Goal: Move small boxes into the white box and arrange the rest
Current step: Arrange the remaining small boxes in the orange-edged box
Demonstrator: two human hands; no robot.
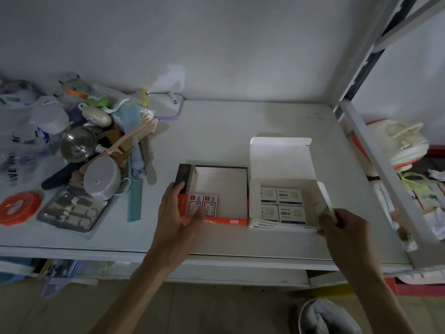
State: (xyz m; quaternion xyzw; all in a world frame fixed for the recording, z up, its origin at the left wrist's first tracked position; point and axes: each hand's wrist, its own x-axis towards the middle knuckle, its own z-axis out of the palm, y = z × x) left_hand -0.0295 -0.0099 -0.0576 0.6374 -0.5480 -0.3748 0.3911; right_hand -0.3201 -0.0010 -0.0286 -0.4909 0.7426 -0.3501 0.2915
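An open white box (313, 189) lies on the shelf with its lid flap up; several small white boxes (290, 196) with blue stripes lie packed inside. To its left sits an orange-and-black box (226, 221) holding two small red-and-white boxes (204, 204) at its near left corner. My left hand (179, 213) grips that box's left wall, thumb over the small red boxes. Fingers of my right hand (342, 227) pinch the white box's right side flap (325, 201).
A heap of clutter fills the shelf's left: combs (134, 189), a steel bowl (77, 144), a manicure set (72, 210), an orange round tin (20, 207). A slanted metal frame bar (375, 169) borders the right. The shelf's front edge (216, 257) runs just below the boxes.
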